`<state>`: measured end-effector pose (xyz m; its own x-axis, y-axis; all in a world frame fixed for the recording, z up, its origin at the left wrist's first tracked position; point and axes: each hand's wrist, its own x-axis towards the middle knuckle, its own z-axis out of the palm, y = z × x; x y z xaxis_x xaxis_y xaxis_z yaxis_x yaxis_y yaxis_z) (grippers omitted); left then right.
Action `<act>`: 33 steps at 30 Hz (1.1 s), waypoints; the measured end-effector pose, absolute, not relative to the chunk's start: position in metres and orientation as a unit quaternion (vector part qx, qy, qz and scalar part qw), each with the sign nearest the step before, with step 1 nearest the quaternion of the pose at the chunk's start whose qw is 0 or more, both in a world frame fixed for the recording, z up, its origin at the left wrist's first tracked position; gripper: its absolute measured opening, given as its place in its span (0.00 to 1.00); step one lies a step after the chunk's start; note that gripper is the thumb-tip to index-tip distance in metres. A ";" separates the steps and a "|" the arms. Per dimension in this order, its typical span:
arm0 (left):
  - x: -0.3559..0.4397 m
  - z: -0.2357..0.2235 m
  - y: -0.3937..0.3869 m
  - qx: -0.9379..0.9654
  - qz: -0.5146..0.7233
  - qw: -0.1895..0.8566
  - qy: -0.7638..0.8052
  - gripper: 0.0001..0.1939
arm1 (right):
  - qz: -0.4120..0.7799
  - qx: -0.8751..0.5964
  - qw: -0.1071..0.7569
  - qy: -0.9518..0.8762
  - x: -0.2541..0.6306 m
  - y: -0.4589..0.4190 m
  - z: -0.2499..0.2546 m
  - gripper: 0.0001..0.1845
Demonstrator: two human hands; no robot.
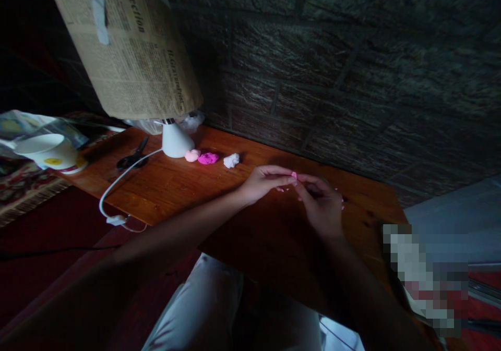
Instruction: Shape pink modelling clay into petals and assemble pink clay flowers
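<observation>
We hold a small pink piece, soft-looking and roughly blocky, above the table. Our left hand nips it between thumb and fingers, and our right hand meets it from the other side with the same narrow pinch, so the fingertips nearly touch. Little pink crumbs lie on the wood beneath and beside our hands, some partly hidden by them. The tabletop is warm brown and faintly shiny, with dark knots toward the right.

Farther left sit three doughy lumps: a smooth, rounded pale pink lump, a creased bright magenta lump touching it, and, a little apart, a craggy white lump. The pale one lies right against the lamp base, a smooth white cone. From it a white cord loops across the handles of the dark scissors and over the table edge. Crumpled clear plastic lies behind the base, and a rough block wall closes off the far side. At the left stands a white cup with a round yellow mark.

The tan paper lampshade is printed like newspaper; we can read "ollection" and "GravurePrint", while the smaller lines are too fine.
</observation>
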<state>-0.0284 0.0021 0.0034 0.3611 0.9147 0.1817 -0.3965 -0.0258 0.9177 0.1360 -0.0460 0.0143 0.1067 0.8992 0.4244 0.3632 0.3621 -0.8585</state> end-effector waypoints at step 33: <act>-0.032 0.003 0.004 0.592 0.507 0.566 0.268 0.17 | 0.293 -0.511 0.527 -0.612 0.136 -0.046 0.022 0.18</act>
